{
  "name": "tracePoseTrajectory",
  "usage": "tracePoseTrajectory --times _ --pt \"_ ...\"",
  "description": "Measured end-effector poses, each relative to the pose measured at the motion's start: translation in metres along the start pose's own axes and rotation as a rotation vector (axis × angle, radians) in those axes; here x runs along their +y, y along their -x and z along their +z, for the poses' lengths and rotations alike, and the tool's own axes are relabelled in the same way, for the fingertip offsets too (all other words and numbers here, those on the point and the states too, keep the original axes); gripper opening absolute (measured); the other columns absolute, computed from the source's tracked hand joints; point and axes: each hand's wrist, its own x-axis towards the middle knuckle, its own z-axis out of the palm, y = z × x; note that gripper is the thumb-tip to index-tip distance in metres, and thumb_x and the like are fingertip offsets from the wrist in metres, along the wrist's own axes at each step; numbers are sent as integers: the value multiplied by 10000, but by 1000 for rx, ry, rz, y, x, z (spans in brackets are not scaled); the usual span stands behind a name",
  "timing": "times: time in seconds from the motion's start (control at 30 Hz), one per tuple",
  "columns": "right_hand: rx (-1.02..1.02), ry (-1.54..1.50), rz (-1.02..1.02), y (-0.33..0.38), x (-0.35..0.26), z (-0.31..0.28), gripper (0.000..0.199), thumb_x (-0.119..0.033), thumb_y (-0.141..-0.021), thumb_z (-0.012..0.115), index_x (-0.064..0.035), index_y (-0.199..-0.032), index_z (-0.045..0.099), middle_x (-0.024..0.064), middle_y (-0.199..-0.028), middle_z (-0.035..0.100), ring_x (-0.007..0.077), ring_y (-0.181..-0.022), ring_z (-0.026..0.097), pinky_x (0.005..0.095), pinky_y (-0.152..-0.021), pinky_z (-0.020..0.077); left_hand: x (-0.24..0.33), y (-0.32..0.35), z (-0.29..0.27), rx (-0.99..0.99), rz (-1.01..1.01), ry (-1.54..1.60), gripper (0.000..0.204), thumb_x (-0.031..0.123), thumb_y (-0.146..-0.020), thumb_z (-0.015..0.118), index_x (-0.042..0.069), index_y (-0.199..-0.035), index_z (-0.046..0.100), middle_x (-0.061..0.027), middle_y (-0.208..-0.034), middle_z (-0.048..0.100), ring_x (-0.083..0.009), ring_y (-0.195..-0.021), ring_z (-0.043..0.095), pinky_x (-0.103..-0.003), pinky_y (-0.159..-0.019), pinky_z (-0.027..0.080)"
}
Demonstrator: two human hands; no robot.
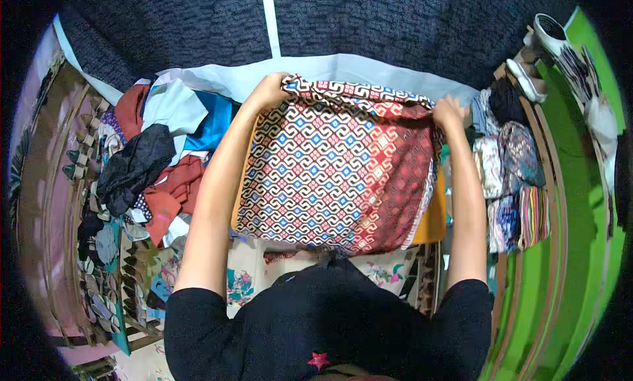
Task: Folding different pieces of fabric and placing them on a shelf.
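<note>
Shirt in black lies nearest, just short of the patterned cloth, with a red star on it. A pale floral surface shows between shirt and cloth. The cloth spreads between the forearms, its near edge running across unheld, its right portion dark red. An orange surface peeks out along the cloth's left edge and more broadly at its lower right.

At the cloth's far edge, the left hand has its grip clamped on the left corner, and the right hand has its grip clamped on the right corner; between them that edge is folded and rumpled.

Left of the cloth, a heap of clothes crowds close to the left forearm, leaving little side room. Right of the cloth, beyond the right forearm, stand stacked garments. Past the far edge, a white band borders dark patterned fabric, limiting room ahead.
</note>
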Motion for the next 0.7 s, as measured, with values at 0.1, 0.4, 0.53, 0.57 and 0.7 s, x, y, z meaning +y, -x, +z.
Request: tracePoseTrajectory --times 0.1,0.4,0.53,0.57,0.7 --pt "-19 -309 227 -61 -26 10 235 -86 -749 397 -33 -852 602 205 -921 563 348 -872 546 425 -742 439 -18 -48 18 294 -106 -217 326 117 -617 632 66 -932 567 -174 -831 593 -306 -789 572 -361 -687 443" --pt "227 -1008 -156 -55 -104 159 693 -207 -621 663 -15 -1192 318 279 -1204 280 425 -1081 316 416 -928 282 -49 -4 140 453 -439 -482 683 255 -643 631 30 -1197 302 -210 -1281 234 -410 -1184 183 -611 -877 198" --pt "-27 -871 -49 47 -125 157 674 -273 -680 612 -75 -1238 289 262 -1264 176 428 -1138 239 519 -911 229 -9 102 194 1 -510 -442 634 423 -714 536 178 -1255 314 -183 -1347 133 -410 -1229 62 -621 -913 59" --pt "-156 -766 33 74 -126 144 660 -291 -682 610 -87 -1233 309 225 -1282 170 404 -1163 202 581 -895 165 -1 123 203 -19 -523 -450 622 449 -730 509 224 -1270 300 -171 -1357 116 -408 -1233 50 -618 -916 49" --pt "-273 -569 216 153 -122 162 691 -418 -709 558 -116 -1263 273 205 -1299 155 399 -1204 108 644 -875 83 -9 163 230 -22 -483 -529 627 505 -743 450 289 -1295 247 -143 -1372 91 -400 -1242 20 -619 -913 55"
